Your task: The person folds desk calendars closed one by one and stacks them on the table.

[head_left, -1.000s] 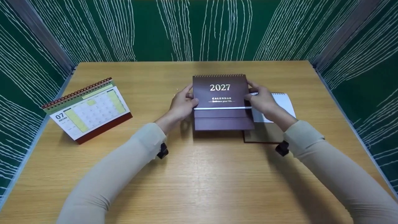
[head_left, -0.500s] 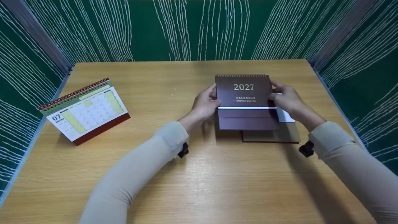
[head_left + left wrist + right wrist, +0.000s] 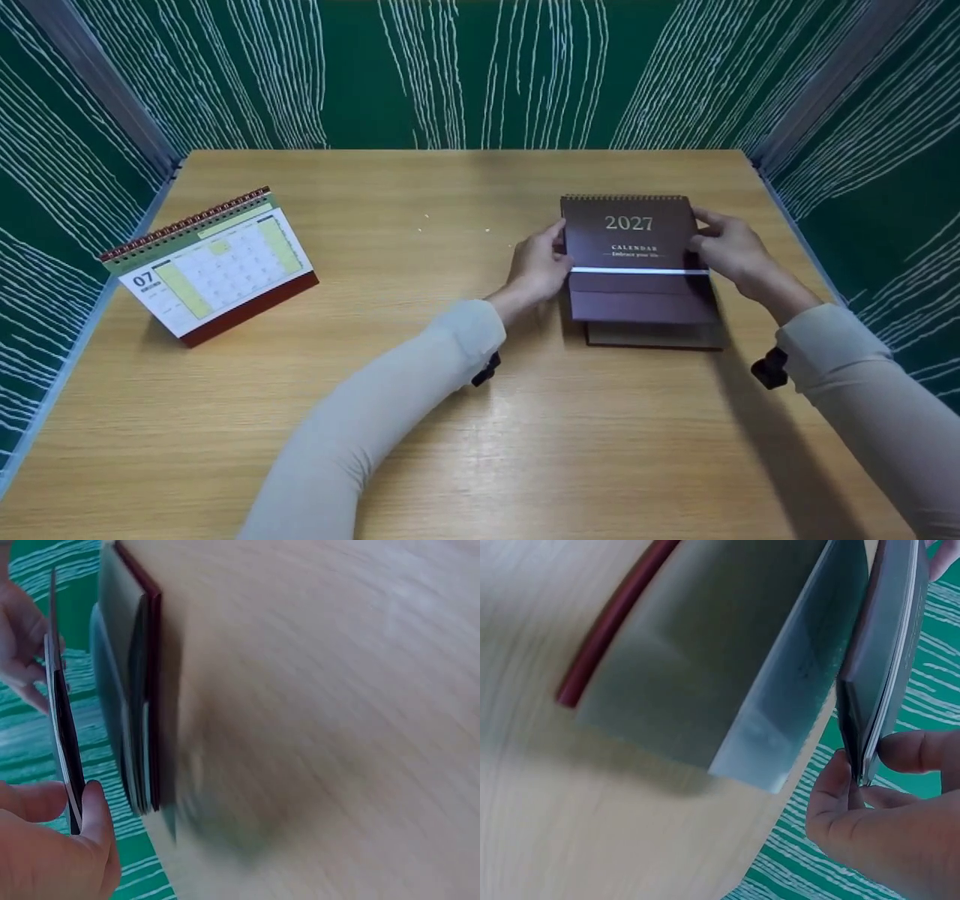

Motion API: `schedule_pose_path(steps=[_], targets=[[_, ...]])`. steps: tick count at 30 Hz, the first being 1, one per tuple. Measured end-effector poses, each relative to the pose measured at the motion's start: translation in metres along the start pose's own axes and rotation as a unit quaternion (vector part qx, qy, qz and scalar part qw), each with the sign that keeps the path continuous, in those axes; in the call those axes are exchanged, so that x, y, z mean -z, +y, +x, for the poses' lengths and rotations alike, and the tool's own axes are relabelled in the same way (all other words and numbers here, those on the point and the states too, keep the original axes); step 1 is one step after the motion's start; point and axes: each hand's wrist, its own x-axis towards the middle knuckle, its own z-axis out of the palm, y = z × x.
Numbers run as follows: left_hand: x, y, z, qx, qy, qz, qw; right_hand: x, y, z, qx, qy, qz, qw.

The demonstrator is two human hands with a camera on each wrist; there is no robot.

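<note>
A dark brown 2027 desk calendar (image 3: 628, 234) with a spiral top and a white band is held up between both hands. My left hand (image 3: 538, 264) pinches its left edge between thumb and fingers. On the opposite edge, my right hand (image 3: 731, 249) pinches it the same way. Beneath it on the table lies another spiral calendar (image 3: 652, 337), mostly hidden from the head view. The right wrist view shows that lower one's greyish board (image 3: 682, 667), dark red edge and white pages. A gap separates the held calendar (image 3: 66, 731) from it in the left wrist view.
A desk calendar (image 3: 217, 262) open at 07, with a green header and red base, stands tilted at the table's left. Small white specks lie mid-table. Green walls (image 3: 367, 75) with white lines border the wooden table (image 3: 450, 420).
Both hands have carried the 2027 calendar to the right, from beside the lower calendar to over it, covering its white pages. The calendar on the left stays put.
</note>
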Motion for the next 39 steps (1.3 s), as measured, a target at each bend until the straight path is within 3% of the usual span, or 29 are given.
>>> schedule_pose_path(steps=[6,14,22,28,39], targets=[[-0.016,0.001,0.004,-0.015,0.004,0.061,0.9980,0.004,0.015,-0.002,-0.006,0.005,-0.009,0.9999],[-0.026,0.001,0.006,-0.017,-0.004,0.071,0.9973,0.005,0.026,0.001,-0.022,0.015,-0.025,0.9993],[-0.030,-0.004,0.010,-0.011,-0.001,0.091,0.9958,-0.003,0.031,0.008,-0.025,0.028,-0.057,0.9977],[-0.031,-0.008,0.013,-0.005,-0.034,0.105,0.9938,-0.005,0.034,0.006,-0.018,0.039,-0.080,0.9959],[-0.029,-0.008,0.001,-0.027,-0.039,0.125,0.9910,-0.008,0.037,0.005,0.026,0.047,-0.143,0.9882]])
